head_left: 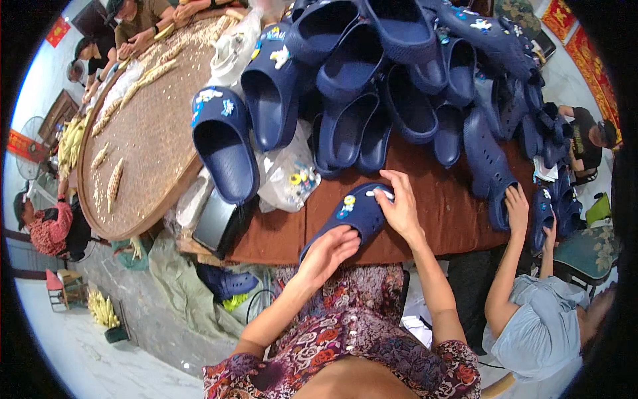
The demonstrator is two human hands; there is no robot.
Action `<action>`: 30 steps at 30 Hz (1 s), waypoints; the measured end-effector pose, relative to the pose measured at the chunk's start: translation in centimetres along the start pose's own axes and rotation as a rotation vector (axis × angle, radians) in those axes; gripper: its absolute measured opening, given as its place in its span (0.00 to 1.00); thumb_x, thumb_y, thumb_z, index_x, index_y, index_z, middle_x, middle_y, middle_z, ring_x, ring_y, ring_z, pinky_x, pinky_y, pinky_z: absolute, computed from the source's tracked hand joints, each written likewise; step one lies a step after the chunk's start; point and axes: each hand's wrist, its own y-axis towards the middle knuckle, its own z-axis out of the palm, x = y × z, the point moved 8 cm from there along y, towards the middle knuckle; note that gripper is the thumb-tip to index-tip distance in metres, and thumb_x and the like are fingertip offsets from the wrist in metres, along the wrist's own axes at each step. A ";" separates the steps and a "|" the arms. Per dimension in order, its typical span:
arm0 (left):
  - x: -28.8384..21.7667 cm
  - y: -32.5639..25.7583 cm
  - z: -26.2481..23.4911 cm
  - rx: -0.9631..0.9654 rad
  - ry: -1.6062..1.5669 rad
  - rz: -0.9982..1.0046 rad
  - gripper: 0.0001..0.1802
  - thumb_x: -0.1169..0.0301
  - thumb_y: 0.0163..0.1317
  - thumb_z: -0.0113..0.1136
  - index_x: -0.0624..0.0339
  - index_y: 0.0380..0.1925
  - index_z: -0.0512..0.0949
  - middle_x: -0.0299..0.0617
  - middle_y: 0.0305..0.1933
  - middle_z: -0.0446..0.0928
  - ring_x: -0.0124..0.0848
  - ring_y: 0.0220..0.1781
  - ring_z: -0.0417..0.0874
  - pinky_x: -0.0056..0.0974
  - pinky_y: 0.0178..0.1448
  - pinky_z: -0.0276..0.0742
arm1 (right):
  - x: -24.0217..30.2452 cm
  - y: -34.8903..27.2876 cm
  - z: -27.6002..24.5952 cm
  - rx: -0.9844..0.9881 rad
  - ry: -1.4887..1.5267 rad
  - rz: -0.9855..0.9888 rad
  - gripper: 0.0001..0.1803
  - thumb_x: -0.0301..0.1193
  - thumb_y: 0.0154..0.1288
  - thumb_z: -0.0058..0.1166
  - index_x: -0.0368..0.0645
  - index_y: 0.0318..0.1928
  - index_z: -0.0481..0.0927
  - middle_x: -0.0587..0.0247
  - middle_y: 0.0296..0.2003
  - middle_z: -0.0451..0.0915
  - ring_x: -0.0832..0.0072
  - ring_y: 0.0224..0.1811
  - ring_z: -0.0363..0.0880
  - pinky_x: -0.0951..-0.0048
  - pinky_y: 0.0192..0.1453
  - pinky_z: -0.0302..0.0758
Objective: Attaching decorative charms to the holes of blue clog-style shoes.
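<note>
A navy clog (362,216) lies at the table's near edge in front of me, with small coloured charms on its upper. My left hand (327,251) holds it at the foot opening, fingers reaching inside and partly hidden. My right hand (401,207) is at the toe end, thumb on the upper beside a small white charm (380,193) and fingers curved round the far side. Just beyond, a clear plastic bag (286,183) holds small yellow and blue charms.
A large pile of navy clogs (345,66) covers the far side of the brown-covered table (272,236). At left stands a big round woven tray (143,120) with corn. On my right, a co-worker's hand (517,207) holds another clog; people sit around the tray.
</note>
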 end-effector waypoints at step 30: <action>-7.7 -0.1 0.3 -0.329 1.455 1.015 0.26 0.84 0.53 0.48 0.60 0.54 0.77 0.53 0.50 0.77 0.51 0.54 0.77 0.46 0.62 0.71 | -1.0 7.6 -13.1 -0.687 -0.161 -0.049 0.23 0.20 0.55 0.60 0.38 0.53 0.72 0.47 0.49 0.69 0.52 0.56 0.68 0.56 0.63 0.65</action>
